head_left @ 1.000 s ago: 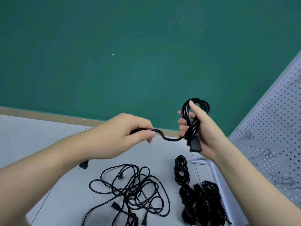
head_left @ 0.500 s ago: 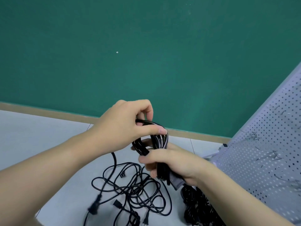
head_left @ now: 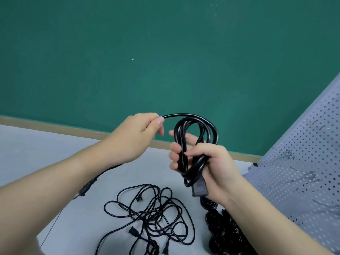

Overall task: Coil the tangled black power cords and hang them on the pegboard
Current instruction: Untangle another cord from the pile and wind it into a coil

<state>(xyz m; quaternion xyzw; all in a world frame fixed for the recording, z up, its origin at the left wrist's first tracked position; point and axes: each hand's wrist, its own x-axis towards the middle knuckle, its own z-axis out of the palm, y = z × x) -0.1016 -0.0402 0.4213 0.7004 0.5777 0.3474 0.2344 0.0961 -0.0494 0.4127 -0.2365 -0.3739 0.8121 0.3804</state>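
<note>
Right hand: raised above the counter, forearm entering from the near right. Its fingers are curled round the gathered loops of the black power cord, the thumb pressed across the front of the bundle. The loops rise above the fist in an upright oval; the cord's grey-black connector hangs just below the heel of the hand.

Left hand: raised to the left of the coil, forearm entering from the near left. Thumb and forefinger are closed together, pinching the free run of the same cord, which arcs from the pinch rightward over the top of the loops. The remaining tail passes under the left forearm, and its plug hangs near the counter.

On the counter below the hands: a tangled heap of loose cords at centre, and coiled bundles just right of it, partly hidden by the right forearm. The pegboard leans at the right, carrying wire hooks. A green wall stands at the far side.
</note>
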